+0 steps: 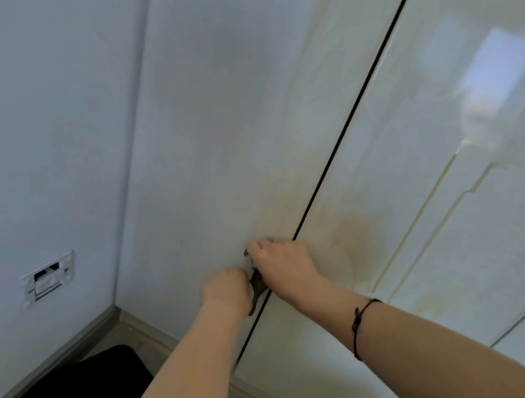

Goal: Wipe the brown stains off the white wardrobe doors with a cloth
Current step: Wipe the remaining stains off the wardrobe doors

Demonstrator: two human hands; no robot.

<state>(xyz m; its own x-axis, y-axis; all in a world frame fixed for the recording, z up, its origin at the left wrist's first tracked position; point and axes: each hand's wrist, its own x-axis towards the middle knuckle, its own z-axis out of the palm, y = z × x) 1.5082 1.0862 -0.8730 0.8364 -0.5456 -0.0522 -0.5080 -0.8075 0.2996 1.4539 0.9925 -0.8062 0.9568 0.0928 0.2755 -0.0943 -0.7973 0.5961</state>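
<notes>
The fingers of the right hand [281,264] are curled against the left door [223,102], just beside the dark gap between the doors. A pale scrap at the fingertips [255,247] may be the cloth, but this cannot be confirmed. The fingers of the left hand [225,288] are curled towards the dark handle [256,288]; whether it is gripped cannot be told, owing to blur.

Brown stains [348,237] are found on the right door [467,253], immediately right of the hands, with run marks lower down and a fainter patch on the left door above the hands. The wiping is therefore judged to be at an early stage, with most of the staining left. Flat strokes are expected to be obstructed by the handle and the raised mouldings [428,225]. A black bag [79,396] is located on the floor by the wall, below a wall socket [48,276]. A cord bracelet [362,320] is worn on the right wrist
</notes>
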